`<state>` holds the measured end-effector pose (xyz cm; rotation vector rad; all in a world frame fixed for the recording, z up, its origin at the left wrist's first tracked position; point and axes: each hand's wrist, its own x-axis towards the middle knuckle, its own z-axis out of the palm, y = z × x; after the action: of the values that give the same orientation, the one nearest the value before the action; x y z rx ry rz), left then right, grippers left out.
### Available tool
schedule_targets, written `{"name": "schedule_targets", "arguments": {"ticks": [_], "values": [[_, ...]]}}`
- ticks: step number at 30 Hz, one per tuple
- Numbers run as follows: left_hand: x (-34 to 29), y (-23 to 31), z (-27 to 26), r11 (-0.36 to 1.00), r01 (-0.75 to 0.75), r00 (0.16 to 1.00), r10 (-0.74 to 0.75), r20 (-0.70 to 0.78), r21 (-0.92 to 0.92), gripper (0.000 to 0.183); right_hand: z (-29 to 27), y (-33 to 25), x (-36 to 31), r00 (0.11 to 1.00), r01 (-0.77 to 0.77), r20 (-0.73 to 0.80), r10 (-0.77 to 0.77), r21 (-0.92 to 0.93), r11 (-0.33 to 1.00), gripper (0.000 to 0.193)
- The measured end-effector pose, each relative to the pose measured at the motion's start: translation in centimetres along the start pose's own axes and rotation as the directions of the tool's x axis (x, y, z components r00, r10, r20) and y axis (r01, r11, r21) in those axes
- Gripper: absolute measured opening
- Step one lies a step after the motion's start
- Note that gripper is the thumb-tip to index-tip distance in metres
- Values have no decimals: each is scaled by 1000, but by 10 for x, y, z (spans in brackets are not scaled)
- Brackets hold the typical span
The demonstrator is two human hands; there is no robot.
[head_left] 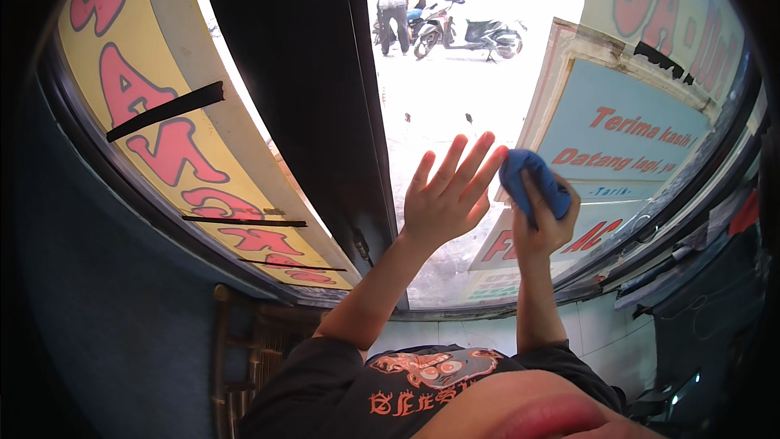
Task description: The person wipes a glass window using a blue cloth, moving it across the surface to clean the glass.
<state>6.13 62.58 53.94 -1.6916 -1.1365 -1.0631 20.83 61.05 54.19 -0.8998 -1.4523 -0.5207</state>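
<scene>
A blue cloth (517, 172) is bunched up in my right hand (546, 223), whose fingers wrap round it. The cloth is up against the glass pane (455, 264), beside a pale blue sign with red lettering (581, 89). Just to the left, my left hand (447, 195) is raised with its fingers stretched out and nothing in it. Its fingertips come close to the cloth's left edge. Whether the left palm touches the glass cannot be made out.
A dark door frame (313, 97) rises left of my hands, with a handle (361, 245) low on it. Further left hangs a yellow banner (175, 57) with black tape strips. Outside are parked motorbikes (479, 32) and people (393, 12). A bamboo seat (223, 341) stands lower left.
</scene>
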Motion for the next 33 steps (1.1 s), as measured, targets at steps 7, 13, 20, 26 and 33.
{"name": "schedule_targets", "arguments": {"ticks": [7, 13, 20, 26, 33], "values": [[-3, 1, 7, 999, 6, 1000, -5, -25, 44, 57, -26, 66, 51, 935, -106, -350, 56, -127, 986, 37], [-2, 4, 10, 999, 29, 998, -27, -55, 42, 58, -39, 107, 28, 852, -378, -457, 255, -201, 904, 34], [-1, 5, 12, 998, 40, 994, -34, -107, 52, 57, -19, 44, -37, 892, -414, -225, 393, -55, 909, 41], [0, 3, 13, 998, -3, 992, 11, -127, 62, 50, -11, 14, -34, 956, -282, -62, 288, 81, 956, 46], [-2, 1, 13, 997, -20, 989, 31, -145, 80, 48, -39, 51, 38, 991, -101, -99, 91, -98, 990, 43]]}}
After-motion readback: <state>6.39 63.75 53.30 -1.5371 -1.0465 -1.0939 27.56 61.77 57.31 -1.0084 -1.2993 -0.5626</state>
